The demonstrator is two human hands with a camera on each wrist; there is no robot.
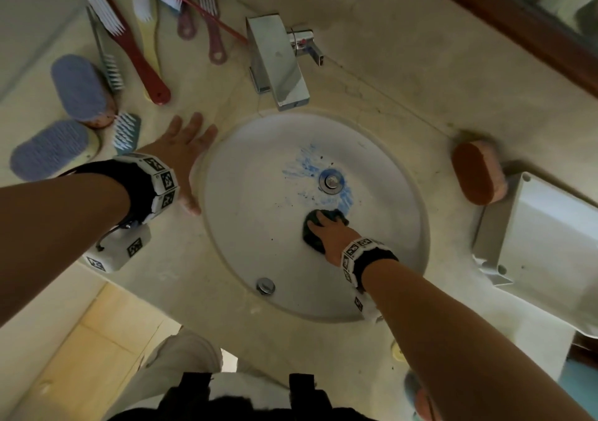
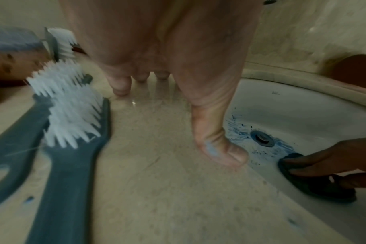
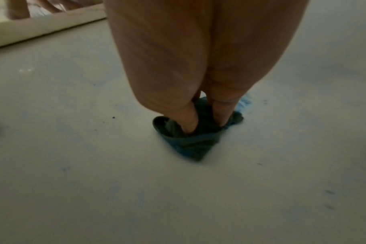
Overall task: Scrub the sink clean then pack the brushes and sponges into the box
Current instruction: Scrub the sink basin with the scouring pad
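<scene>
The round white sink (image 1: 259,233) has blue stains (image 1: 304,165) smeared around its drain (image 1: 330,181). My right hand (image 1: 323,223) grips a dark scrub pad (image 1: 311,238) and presses it on the basin floor just below the drain. In the right wrist view the fingers (image 3: 188,120) dig into the bunched pad (image 3: 190,145). My left hand (image 1: 184,152) lies flat and open on the counter at the sink's left rim, holding nothing. Beside it stands a grey-blue brush (image 2: 69,148), bristles up. A white box (image 1: 543,242) sits to the right of the sink.
Several brushes, one red-handled (image 1: 136,55), lie on the counter at the back left. Two blue-topped sponges (image 1: 81,89) (image 1: 51,149) sit left of my left hand. An orange sponge (image 1: 477,174) rests between sink and box. The chrome tap (image 1: 278,61) stands behind the basin.
</scene>
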